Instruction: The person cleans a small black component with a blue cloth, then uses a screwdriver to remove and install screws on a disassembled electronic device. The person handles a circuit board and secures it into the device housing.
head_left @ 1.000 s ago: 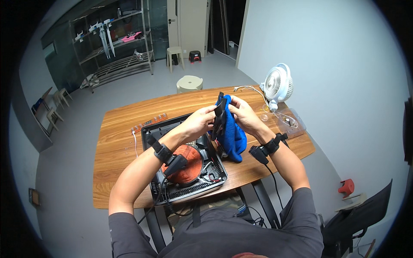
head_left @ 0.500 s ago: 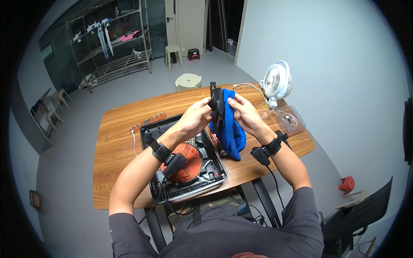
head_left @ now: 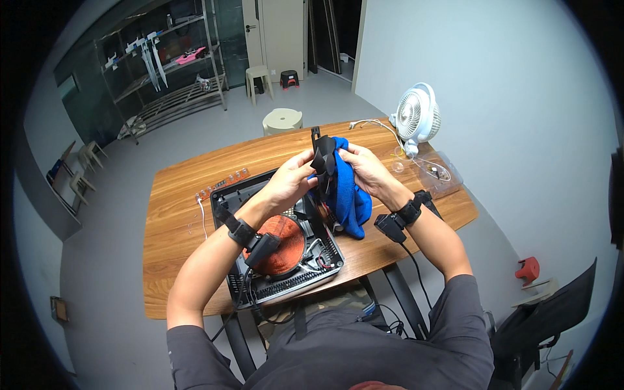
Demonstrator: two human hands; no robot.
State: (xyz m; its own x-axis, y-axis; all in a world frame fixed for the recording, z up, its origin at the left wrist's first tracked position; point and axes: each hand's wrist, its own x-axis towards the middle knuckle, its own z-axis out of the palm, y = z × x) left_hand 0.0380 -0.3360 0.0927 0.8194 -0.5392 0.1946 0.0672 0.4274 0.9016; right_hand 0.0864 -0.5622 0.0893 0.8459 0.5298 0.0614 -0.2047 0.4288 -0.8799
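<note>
Over the table, my left hand (head_left: 290, 182) grips a black bladed cooling fan (head_left: 324, 153) by its edge, fingers closed round it. My right hand (head_left: 368, 171) pinches a blue cloth (head_left: 353, 207) against the fan's right side, and the rest of the cloth hangs down in folds toward the table. Below my left forearm lies an opened induction cooker base (head_left: 312, 283), a black tray-like casing. A round copper-coloured coil (head_left: 289, 242) sits inside it, with white wires beside it. My forearm and its strap hide part of the coil.
A white desk fan (head_left: 416, 116) stands at the table's far right, near a clear plastic tray (head_left: 448, 184) with small parts. An orange strip with several compartments (head_left: 224, 183) lies behind the casing. A cream stool (head_left: 283, 119) stands beyond the table.
The black fan has turned slightly, so more of its blades face me. Both hands keep their hold, the cloth still pressed to the fan.
</note>
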